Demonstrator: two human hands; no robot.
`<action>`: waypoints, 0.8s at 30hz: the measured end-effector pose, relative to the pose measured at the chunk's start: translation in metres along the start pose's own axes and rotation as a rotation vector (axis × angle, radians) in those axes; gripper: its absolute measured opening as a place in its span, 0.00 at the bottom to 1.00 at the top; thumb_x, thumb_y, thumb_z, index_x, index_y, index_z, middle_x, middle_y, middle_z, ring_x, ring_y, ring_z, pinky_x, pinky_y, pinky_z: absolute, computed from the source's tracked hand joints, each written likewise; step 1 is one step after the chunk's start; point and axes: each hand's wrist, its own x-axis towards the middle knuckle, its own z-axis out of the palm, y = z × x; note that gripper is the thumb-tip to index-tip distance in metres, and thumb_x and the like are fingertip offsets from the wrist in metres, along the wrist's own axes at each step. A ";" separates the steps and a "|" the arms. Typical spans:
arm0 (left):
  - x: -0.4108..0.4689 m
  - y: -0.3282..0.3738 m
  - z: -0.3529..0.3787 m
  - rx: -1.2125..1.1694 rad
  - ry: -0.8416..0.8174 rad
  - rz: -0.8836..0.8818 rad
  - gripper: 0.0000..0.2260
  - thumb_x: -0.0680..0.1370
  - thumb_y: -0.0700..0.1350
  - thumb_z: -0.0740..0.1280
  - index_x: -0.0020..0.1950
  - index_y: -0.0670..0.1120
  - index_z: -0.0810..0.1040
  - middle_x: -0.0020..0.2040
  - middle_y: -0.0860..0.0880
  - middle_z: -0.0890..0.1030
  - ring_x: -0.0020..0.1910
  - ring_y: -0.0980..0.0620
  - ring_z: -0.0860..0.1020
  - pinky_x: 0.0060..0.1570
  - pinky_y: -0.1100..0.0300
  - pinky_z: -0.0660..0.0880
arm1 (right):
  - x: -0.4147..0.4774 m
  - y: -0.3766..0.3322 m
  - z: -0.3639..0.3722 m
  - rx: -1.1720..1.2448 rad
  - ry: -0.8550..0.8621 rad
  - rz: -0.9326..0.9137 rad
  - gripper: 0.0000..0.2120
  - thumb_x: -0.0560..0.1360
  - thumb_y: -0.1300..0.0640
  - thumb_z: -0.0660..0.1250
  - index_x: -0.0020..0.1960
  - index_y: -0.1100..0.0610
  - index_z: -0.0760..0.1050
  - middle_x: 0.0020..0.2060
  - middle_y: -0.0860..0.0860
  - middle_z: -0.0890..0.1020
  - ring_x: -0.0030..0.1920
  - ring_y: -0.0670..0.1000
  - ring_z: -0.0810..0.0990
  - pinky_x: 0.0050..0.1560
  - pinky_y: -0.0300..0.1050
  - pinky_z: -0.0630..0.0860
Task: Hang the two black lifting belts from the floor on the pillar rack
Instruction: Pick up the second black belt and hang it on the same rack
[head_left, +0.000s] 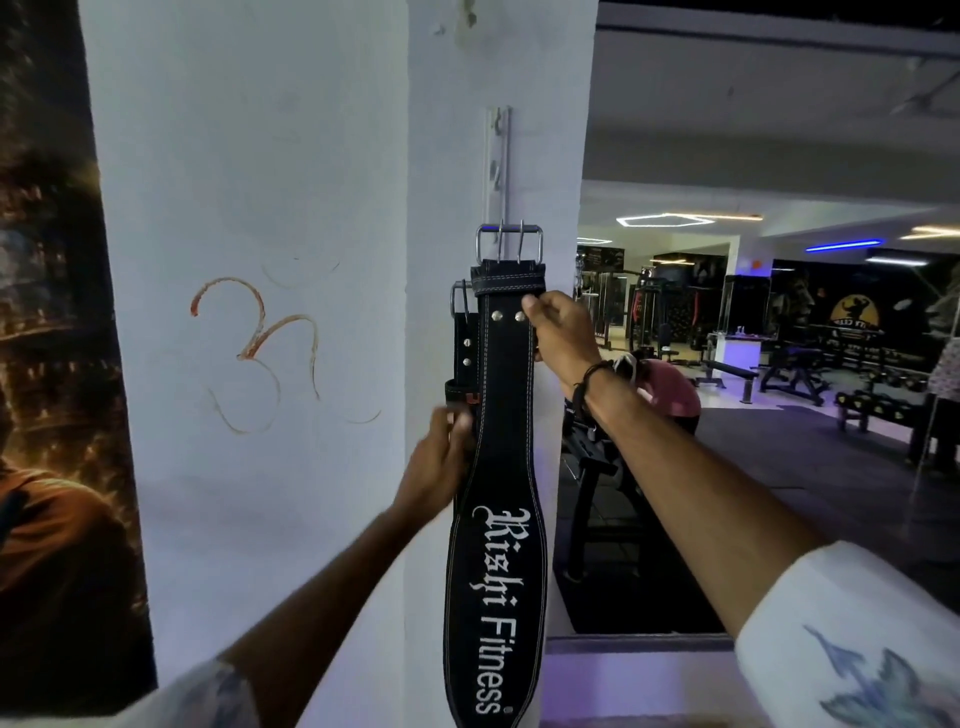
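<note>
narrow white metal hook rack (496, 156) screwed vertical on white pillar's (452, 130) right face; two black leather lifting belts (498, 519) hang at its bottom edge.

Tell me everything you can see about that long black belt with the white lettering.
The long black lifting belt hangs upright against the white pillar, just below the metal rack strip. It looks like suede-like leather with pale stitching, two rivets and a silver double-prong buckle on top. White lettering reads "Rishi Fitness" down its wide part. The right hand pinches its upper edge; the left hand touches its left side.
</note>
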 end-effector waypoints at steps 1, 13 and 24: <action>0.022 0.017 -0.005 -0.032 0.053 0.042 0.12 0.84 0.58 0.52 0.66 0.56 0.64 0.41 0.49 0.80 0.37 0.45 0.82 0.37 0.39 0.81 | -0.002 0.001 0.003 0.002 -0.014 -0.004 0.12 0.79 0.51 0.64 0.49 0.60 0.77 0.36 0.46 0.77 0.40 0.47 0.75 0.46 0.51 0.76; 0.108 0.086 -0.033 -0.188 0.109 0.157 0.18 0.84 0.51 0.58 0.73 0.51 0.59 0.49 0.43 0.83 0.45 0.44 0.83 0.49 0.47 0.81 | -0.017 0.012 0.016 0.119 -0.060 0.052 0.08 0.78 0.51 0.66 0.41 0.50 0.76 0.38 0.47 0.81 0.40 0.48 0.79 0.47 0.50 0.78; 0.112 0.087 -0.030 -0.038 0.093 0.202 0.17 0.85 0.43 0.56 0.75 0.47 0.67 0.60 0.47 0.80 0.56 0.49 0.80 0.58 0.59 0.76 | -0.008 0.002 0.015 -0.043 -0.020 -0.180 0.27 0.72 0.64 0.68 0.67 0.43 0.69 0.58 0.48 0.77 0.55 0.48 0.79 0.51 0.39 0.79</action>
